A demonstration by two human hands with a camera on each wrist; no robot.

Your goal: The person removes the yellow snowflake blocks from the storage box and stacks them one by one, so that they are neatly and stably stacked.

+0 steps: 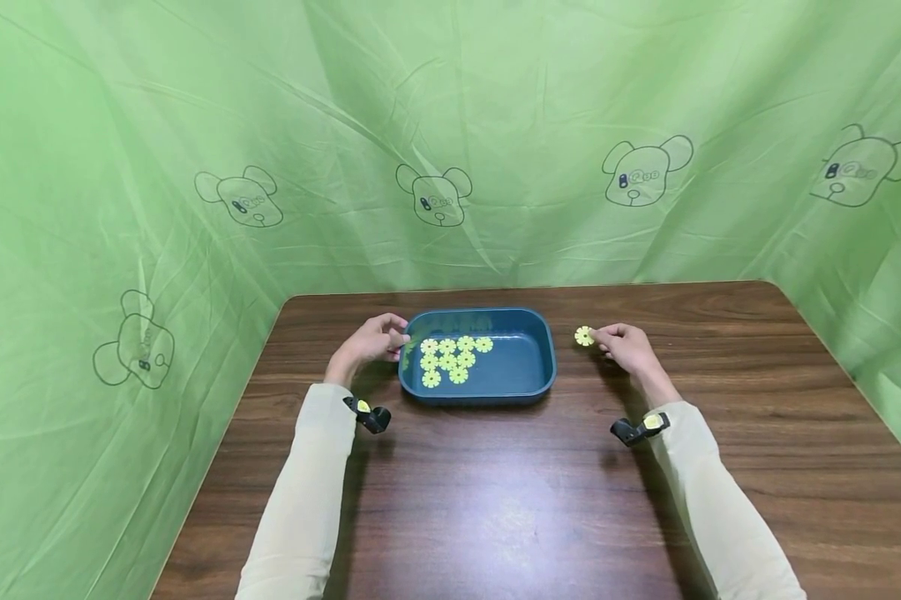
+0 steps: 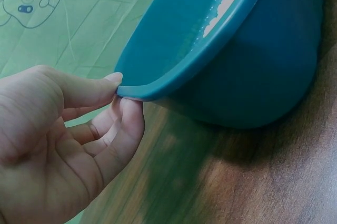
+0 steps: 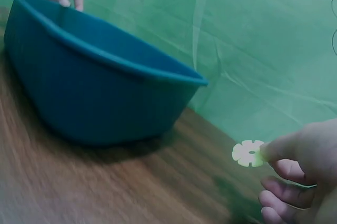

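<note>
A blue rectangular basin (image 1: 513,358) with rounded corners stands on the table, and several yellow-green flower-shaped discs (image 1: 447,362) lie in its left half. My left hand (image 1: 378,337) pinches the basin's left rim between thumb and fingers; the left wrist view shows the thumb (image 2: 92,88) on top of the rim and a finger beneath. To the right of the basin, my right hand (image 1: 624,343) holds one notched flower-shaped disc (image 3: 247,153) by its edge, between thumb and finger. This disc is apart from the basin, above the table.
The brown wood-grain table (image 1: 495,492) reaches back to a green cloth backdrop (image 1: 533,242) printed with bear-head outlines. More green cloth hangs along the left and right sides. Each wrist wears a black camera strap (image 1: 371,415).
</note>
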